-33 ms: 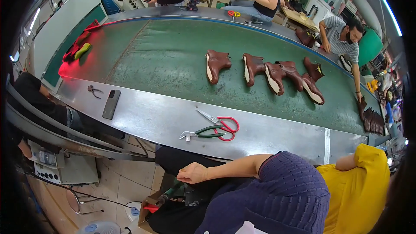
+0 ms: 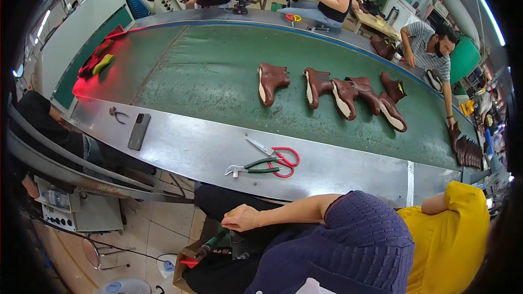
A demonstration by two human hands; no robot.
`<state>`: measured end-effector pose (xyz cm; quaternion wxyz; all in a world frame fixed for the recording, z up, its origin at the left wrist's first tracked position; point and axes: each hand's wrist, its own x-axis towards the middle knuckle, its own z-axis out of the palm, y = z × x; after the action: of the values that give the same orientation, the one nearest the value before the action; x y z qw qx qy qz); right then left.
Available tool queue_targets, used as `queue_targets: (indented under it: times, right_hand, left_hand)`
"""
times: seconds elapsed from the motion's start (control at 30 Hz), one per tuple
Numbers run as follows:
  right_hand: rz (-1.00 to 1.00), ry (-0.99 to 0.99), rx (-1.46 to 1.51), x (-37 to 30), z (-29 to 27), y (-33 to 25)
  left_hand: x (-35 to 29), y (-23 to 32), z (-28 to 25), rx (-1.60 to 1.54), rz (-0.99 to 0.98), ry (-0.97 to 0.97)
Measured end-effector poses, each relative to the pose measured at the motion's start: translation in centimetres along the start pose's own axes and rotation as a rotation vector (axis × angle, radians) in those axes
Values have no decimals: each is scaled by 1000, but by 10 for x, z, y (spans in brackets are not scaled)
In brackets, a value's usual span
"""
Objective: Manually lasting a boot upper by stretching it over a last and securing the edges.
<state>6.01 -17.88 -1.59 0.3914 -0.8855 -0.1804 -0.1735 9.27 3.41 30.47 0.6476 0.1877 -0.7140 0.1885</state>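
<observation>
My right hand (image 2: 241, 218) hangs over my dark trousers below the table edge, with its fingers curled closed. Whatever it may hold is hidden, and a clear, thin item shows just beneath it. My left hand is out of view. On the metal table edge (image 2: 185, 141) in front of me lie scissors (image 2: 284, 159) with red handles. Across their handles rest green-handled lasting pliers (image 2: 253, 167). Farther left are a dark phone (image 2: 139, 132) and small pincers (image 2: 118, 114).
Several brown boots (image 2: 272, 84) with pale sole edges lie on the green belt (image 2: 207, 81). A yellow-green shoe (image 2: 102, 64) sits under red light. Opposite, a person (image 2: 427, 49) reaches toward stacked boot pieces (image 2: 469, 152). Another person in yellow (image 2: 449, 239) is close on my right.
</observation>
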Motion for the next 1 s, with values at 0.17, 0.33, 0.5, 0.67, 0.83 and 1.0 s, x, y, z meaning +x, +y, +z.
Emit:
queue_targets:
  times: [0.17,0.33,0.5,0.67,0.83,1.0]
  right_hand:
    - [18,-14,-4,-3,2,5]
    - [-3,4,-14,1,2,2]
    - [3,25,-15,-1,5,6]
    - [-6,24,-8,-1,10,7]
    - [-2,22,-17,1,4,7]
    - [-32,15,-8,6,4,5]
  left_hand:
    - [-6,-9,1,-30,36,43]
    - [-11,-22,1,-80,61,82]
    - [-12,-33,-1,-131,86,105]
    - [-12,-39,-2,-156,108,119]
    - [-9,-36,-4,-134,113,112]
    - [0,-25,-6,-88,119,86]
